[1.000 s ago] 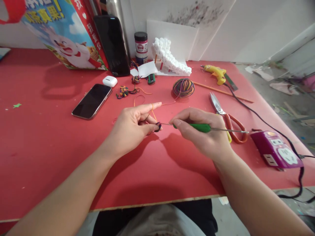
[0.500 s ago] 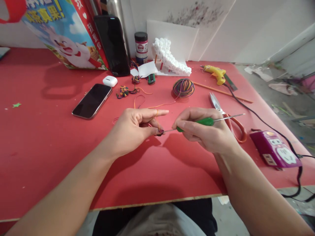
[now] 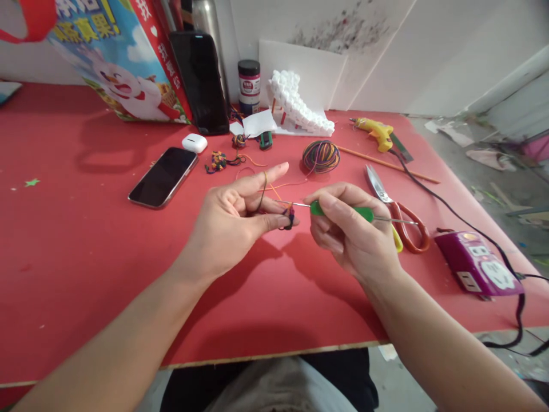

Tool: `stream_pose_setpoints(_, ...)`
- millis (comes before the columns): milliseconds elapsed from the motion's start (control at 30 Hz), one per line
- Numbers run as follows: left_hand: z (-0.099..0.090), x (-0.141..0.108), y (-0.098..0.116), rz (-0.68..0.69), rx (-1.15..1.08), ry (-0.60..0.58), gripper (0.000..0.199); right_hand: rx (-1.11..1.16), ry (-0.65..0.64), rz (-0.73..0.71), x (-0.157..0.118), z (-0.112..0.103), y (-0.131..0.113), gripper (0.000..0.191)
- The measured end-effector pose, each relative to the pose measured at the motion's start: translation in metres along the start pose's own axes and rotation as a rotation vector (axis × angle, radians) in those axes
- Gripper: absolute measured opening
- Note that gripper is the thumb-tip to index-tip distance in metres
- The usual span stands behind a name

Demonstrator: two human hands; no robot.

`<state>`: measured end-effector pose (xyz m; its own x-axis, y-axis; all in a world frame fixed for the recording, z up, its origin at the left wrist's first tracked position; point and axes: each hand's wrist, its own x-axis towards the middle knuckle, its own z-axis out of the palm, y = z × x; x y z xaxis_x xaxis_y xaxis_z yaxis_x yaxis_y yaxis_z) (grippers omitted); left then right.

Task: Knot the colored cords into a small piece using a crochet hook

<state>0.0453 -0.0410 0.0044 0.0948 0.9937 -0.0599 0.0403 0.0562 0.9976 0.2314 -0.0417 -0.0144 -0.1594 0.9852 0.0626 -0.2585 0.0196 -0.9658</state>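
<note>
Between thumb and fingers, my left hand [image 3: 240, 220] pinches a small dark crocheted piece [image 3: 288, 218]. Its index finger is stretched out with multicoloured yarn looped round it. My right hand [image 3: 354, 229] grips the green handle of a crochet hook [image 3: 316, 208]; the thin metal shaft points left, its tip just above the crocheted piece by my left fingers. A second metal shaft sticks out of the handle to the right. Thin yarn runs back from my left hand toward a multicoloured yarn ball [image 3: 321, 157] on the red table [image 3: 266, 309].
Scissors [image 3: 394, 212], an orange stick [image 3: 390, 165] and a yellow glue gun [image 3: 374, 131] lie right, near a purple box [image 3: 478, 263] with black cables. Left are a phone [image 3: 163, 177] and white earbud case [image 3: 194, 143]. A white model [image 3: 295, 106] stands behind.
The hook has moved up from the crocheted piece and its handle is more level. My left index finger has risen, and the small piece now shows more fully beside my left thumb.
</note>
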Motion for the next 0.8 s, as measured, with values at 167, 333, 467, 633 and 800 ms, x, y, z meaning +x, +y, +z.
stream_pose_setpoints(167, 0.006, -0.006, 0.003, 0.023, 0.022, 0.060, 0.073, -0.241, 0.074, -0.210, -0.009, 0.002, 0.009, 0.016)
stream_pose_setpoints(333, 0.013, -0.007, 0.001, 0.003, -0.032, 0.069, 0.073, -0.677, 0.110, -0.511, -0.022, 0.008, 0.016, 0.015)
stream_pose_setpoints(467, 0.008, 0.000, -0.005, -0.060, -0.205, -0.027, 0.078, -0.624, 0.063, -0.549, -0.022, 0.007, 0.018, 0.018)
stream_pose_setpoints(633, -0.007, 0.009, -0.005, -0.093, -0.345, -0.124, 0.078, -0.276, 0.015, -0.479, -0.011, 0.002, 0.015, 0.013)
stream_pose_setpoints(800, -0.018, 0.012, -0.004, -0.084, -0.312, -0.146, 0.074, -0.143, 0.014, -0.283, -0.005, -0.005, 0.007, 0.015)
